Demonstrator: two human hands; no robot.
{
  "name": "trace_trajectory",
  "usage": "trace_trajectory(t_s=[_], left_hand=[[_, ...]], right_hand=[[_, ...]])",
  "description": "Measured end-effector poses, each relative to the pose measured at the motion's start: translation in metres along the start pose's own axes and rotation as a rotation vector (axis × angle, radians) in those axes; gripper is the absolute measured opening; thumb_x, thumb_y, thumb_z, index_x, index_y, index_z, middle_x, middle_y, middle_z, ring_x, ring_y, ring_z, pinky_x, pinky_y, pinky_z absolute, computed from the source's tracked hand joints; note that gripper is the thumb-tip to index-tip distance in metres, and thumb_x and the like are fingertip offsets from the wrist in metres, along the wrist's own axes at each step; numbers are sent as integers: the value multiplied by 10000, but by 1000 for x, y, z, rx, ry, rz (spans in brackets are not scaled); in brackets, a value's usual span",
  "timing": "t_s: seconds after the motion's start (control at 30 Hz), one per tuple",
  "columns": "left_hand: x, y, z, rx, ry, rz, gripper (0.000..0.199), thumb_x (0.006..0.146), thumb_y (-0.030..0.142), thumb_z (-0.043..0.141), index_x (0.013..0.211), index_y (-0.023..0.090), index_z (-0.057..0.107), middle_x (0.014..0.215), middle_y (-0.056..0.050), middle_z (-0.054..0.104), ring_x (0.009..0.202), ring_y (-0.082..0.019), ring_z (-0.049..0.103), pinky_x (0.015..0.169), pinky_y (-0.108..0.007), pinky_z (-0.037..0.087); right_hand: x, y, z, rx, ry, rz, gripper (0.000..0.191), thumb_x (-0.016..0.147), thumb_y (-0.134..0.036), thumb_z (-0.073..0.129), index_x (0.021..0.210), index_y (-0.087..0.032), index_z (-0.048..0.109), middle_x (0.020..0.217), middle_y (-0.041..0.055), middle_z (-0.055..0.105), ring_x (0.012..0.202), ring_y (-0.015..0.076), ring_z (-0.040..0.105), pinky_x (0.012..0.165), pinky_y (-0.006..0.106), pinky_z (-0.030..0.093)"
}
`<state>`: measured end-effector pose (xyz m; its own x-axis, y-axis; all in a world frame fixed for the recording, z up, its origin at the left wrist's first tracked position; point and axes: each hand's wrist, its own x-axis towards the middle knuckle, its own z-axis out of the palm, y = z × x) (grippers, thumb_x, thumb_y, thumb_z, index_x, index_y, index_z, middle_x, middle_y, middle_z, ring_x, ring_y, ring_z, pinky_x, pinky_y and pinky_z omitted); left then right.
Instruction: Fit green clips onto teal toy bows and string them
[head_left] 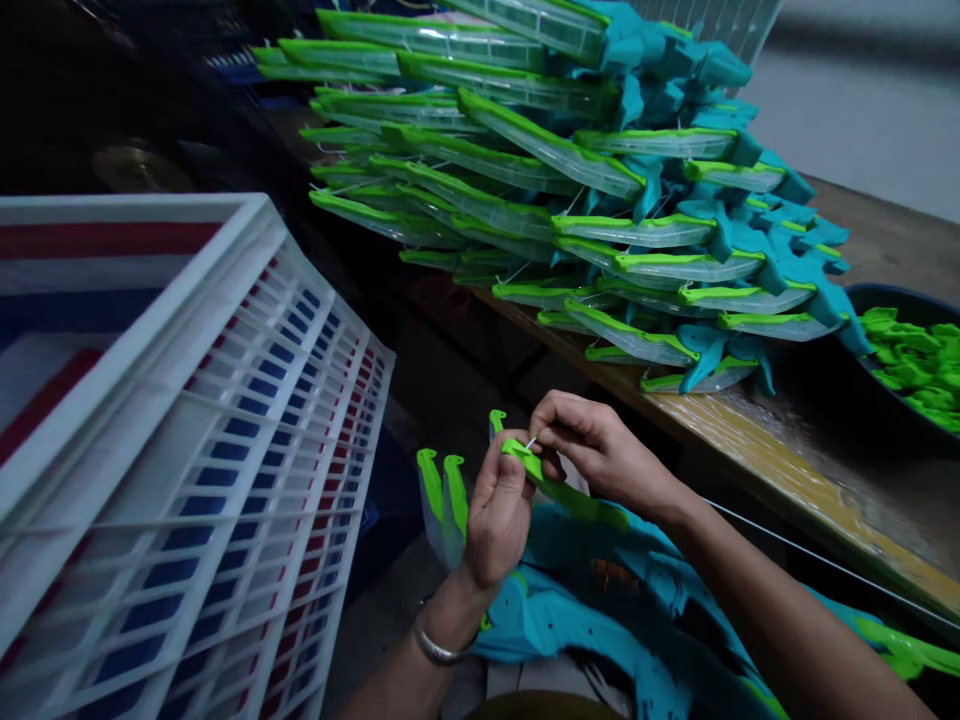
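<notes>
Low in the middle, my left hand (496, 515) is closed around the end of a long lime-green plastic piece (570, 497). At that end my right hand (592, 440) pinches a thin white cord (531, 443), whose short tip touches the green plastic. I cannot tell whether the tip passes through a hole. A white line (825, 565) runs off to the right from behind my right forearm. Under my hands lie teal plastic parts (547, 615). Several upright green-and-clear strips (442, 490) with hooked tops stand just left of my left hand.
A large pile of green, clear and teal assemblies (525, 150) covers the bench (735, 430) ahead. On the right, a dark tub (862, 297) holds small green parts (919, 365). A white slatted plastic crate (262, 235) with striped lining stands close on the left.
</notes>
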<state>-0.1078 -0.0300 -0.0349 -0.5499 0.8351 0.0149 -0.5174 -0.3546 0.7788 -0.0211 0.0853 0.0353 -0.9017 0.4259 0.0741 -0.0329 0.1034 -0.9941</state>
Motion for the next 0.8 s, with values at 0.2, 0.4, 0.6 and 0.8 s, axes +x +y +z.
trace_trajectory(t_s=[0.2, 0.4, 0.6, 0.8], left_hand=[[2, 2, 0, 31, 26, 31, 312, 955, 514, 647, 1079, 233, 594, 872, -6, 570, 777, -141, 574, 753, -251, 510], [7, 3, -2, 15, 21, 20, 364, 910, 548, 683, 1002, 206, 600, 835, -11, 521, 710, -140, 488, 753, -281, 504], [6, 13, -9, -72, -93, 23, 360, 893, 537, 693, 930, 189, 610, 825, -23, 489, 755, -150, 490, 722, -267, 481], [-6, 23, -17, -104, -221, 13, 388, 926, 565, 628, 886, 188, 544, 770, -7, 397, 712, -145, 434, 661, -258, 443]], right_hand=[[5, 1, 0, -42, -8, -48, 186, 1008, -252, 542, 846, -162, 561, 913, 27, 506, 675, 93, 560, 600, 219, 474], [7, -2, -1, -170, 3, -132, 160, 1002, -202, 531, 847, -177, 560, 925, 40, 543, 828, 136, 564, 667, 230, 457], [1, -8, 5, -254, -16, -213, 150, 1016, -163, 512, 874, -175, 558, 890, 33, 543, 821, 134, 552, 705, 245, 445], [-14, -11, 20, -265, -16, -303, 136, 1031, -143, 464, 906, -182, 502, 879, 46, 523, 796, 151, 514, 709, 283, 426]])
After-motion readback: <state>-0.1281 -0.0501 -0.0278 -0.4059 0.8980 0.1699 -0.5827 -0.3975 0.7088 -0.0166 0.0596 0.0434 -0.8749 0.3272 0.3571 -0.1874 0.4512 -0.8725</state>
